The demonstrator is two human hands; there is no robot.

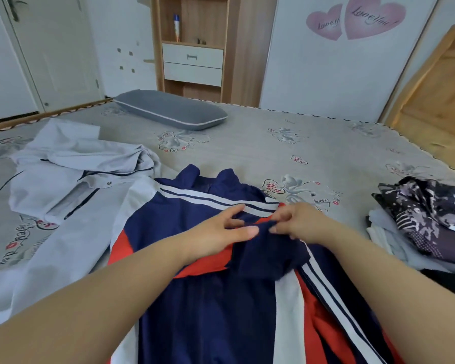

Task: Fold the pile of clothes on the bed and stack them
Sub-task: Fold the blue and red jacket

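Note:
A navy, red and white track jacket (205, 298) lies spread on the bed in front of me, collar pointing away. Its right sleeve is folded in across the chest. My right hand (297, 222) pinches the navy cuff (263, 232) of that sleeve with curled fingers. My left hand (221, 229) meets it from the left, thumb and fingers closing on the same cuff edge. A light grey jacket (71, 177) lies crumpled to the left. A stack of folded clothes (418, 227), topped by a dark patterned garment, sits at the right.
A grey pillow (171, 109) lies at the far side of the bed. The grey floral bedsheet (286, 137) stretches between the pillow and the jacket. A wooden headboard (436, 101) stands at the right, and a shelf unit (192, 48) stands against the wall behind.

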